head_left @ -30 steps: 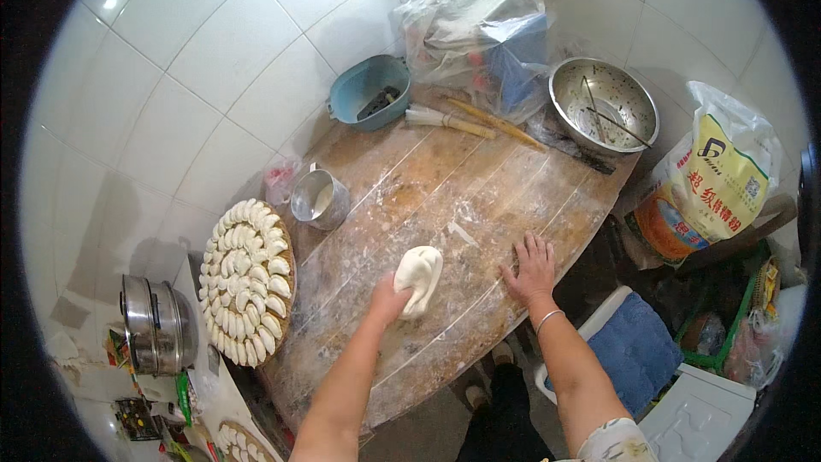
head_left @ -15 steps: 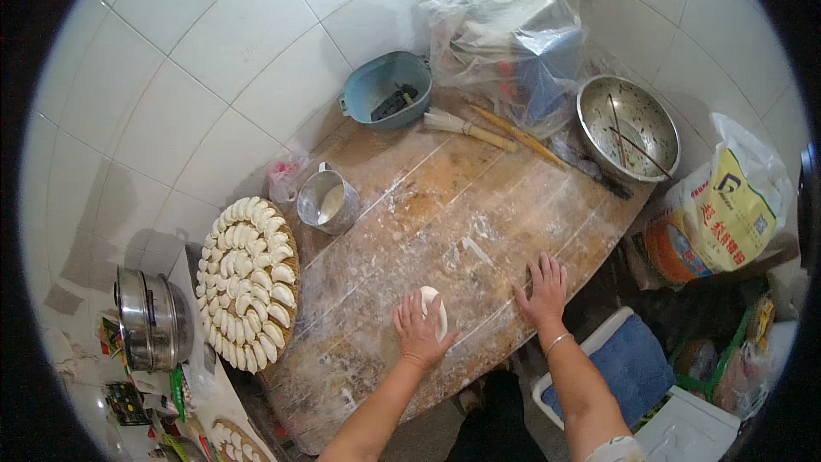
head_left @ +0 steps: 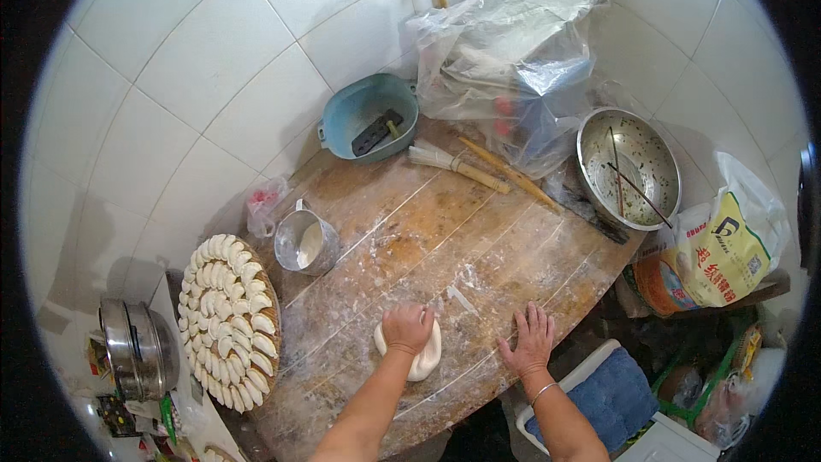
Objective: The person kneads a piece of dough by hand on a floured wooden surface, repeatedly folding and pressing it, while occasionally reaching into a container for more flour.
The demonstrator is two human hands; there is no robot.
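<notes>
A smooth white lump of dough (head_left: 427, 360) lies on the floured wooden board (head_left: 368, 291). My left hand (head_left: 408, 328) presses on top of it with the fingers curled into it; dough bulges out on both sides of the hand, and the part beneath is hidden. Apart from the dough, to the right, my right hand (head_left: 528, 345) rests flat on the board close to its edge, fingers spread and holding nothing. A bracelet circles the right wrist.
A round tray (head_left: 272, 346) of dumplings stands at left, beside stacked steel pots (head_left: 137, 349). Behind are a metal cup (head_left: 321, 244), blue basin (head_left: 346, 111), brush (head_left: 479, 174), wooden rolling pin (head_left: 510, 173) and steel bowl (head_left: 654, 167) with chopsticks. A flour sack (head_left: 727, 239) stands right.
My left hand has gone from lying spread over the dough to curled fingers pressing it, and more dough shows around it. My right hand stays flat. The whole view has shifted.
</notes>
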